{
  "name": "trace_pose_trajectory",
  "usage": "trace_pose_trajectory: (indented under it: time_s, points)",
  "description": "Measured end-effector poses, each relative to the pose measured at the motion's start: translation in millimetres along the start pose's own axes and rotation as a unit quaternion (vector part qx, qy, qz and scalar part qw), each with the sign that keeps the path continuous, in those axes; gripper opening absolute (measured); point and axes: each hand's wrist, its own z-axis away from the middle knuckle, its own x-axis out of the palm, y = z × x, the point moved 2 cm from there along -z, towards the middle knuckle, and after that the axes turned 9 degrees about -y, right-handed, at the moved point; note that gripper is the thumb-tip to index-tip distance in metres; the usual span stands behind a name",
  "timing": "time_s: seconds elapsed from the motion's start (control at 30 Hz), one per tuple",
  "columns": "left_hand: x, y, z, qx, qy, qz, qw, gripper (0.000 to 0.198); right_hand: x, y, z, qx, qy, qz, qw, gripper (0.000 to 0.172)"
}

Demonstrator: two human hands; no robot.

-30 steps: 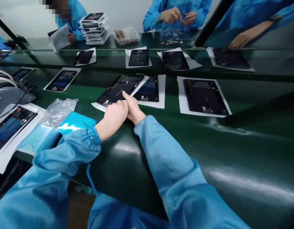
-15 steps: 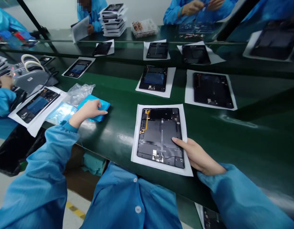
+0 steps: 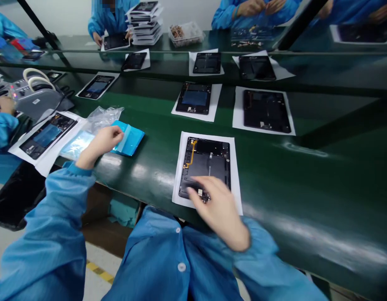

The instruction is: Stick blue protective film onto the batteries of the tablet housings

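My left hand (image 3: 101, 144) is closed at the left edge of a small stack of blue film sheets (image 3: 134, 140). Its thumb and finger pinch there, and a paler strip of film shows beside the fingertips. Right in front of me lies a tablet back housing (image 3: 208, 161) with an orange flex cable, on a white paper sheet (image 3: 237, 196). Over the housing's lower part hovers my right hand (image 3: 220, 209), slightly blurred, with fingers stretched and apart and nothing held. Whether its fingertips touch the housing I cannot tell.
Clear plastic bags (image 3: 101, 119) lie left of the film, beside another housing (image 3: 47, 136) on paper. More housings on paper sit on the green conveyor (image 3: 155, 121) and a shelf behind. A grey machine (image 3: 39, 98) stands far left. Co-workers in blue sit opposite and at left.
My right hand has let go of the housing's right edge and moved left over its lower part. My left hand has drawn back slightly left, its fingers now curled at the blue film.
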Motion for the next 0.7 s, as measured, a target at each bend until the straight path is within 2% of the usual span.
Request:
trace_pose_trajectory:
  time_s: [0.1, 0.17, 0.2, 0.27, 0.33, 0.4, 0.53, 0.6, 0.63, 0.7]
  points:
    - [-3.6, 1.6, 68.6, -0.029, 0.135, -0.044, 0.989, 0.032, 57.8, -56.9, -13.5, -0.064, -0.047, -0.189, 0.979, 0.032]
    - [2.8, -0.4, 126.4, -0.048, 0.212, -0.065, 0.974, 0.029, 98.4, -88.0, -25.1, -0.089, -0.099, -0.298, 0.945, 0.054]
    - [8.7, -3.2, 154.4, -0.053, 0.242, -0.06, 0.967, 0.025, 118.1, -100.1, -30.2, -0.099, -0.121, -0.337, 0.928, 0.067]
    - [25.8, -12.8, 200.0, -0.056, 0.24, -0.006, 0.969, 0.025, 156.1, -116.9, -36.5, -0.118, -0.178, -0.381, 0.899, 0.082]
    - [46.9, -25.7, 227.2, -0.057, 0.181, 0.076, 0.979, 0.02, 190.2, -123.7, -34.9, -0.144, -0.236, -0.394, 0.876, 0.085]
    - [68.4, -39.2, 238.0, -0.069, 0.099, 0.153, 0.981, 0.011, 219.2, -121.3, -26.9, -0.158, -0.275, -0.399, 0.86, 0.078]
    - [104.1, -62.2, 236.6, -0.092, -0.036, 0.229, 0.968, 0.007, 264.5, -99.7, -7.8, -0.112, -0.346, -0.442, 0.82, 0.047]
    - [118.9, -71.4, 233.6, -0.104, -0.076, 0.229, 0.965, 0.013, 282.5, -87.3, -2.1, -0.064, -0.392, -0.45, 0.8, 0.045]
    - [125.7, -75.7, 232.2, -0.112, -0.089, 0.223, 0.964, 0.016, 289.6, -81.8, -0.5, -0.04, -0.405, -0.442, 0.8, 0.047]
    - [137.2, -84.2, 229.5, -0.134, -0.1, 0.205, 0.964, 0.019, 298.1, -73.0, 0.4, -0.004, -0.402, -0.406, 0.821, 0.05]
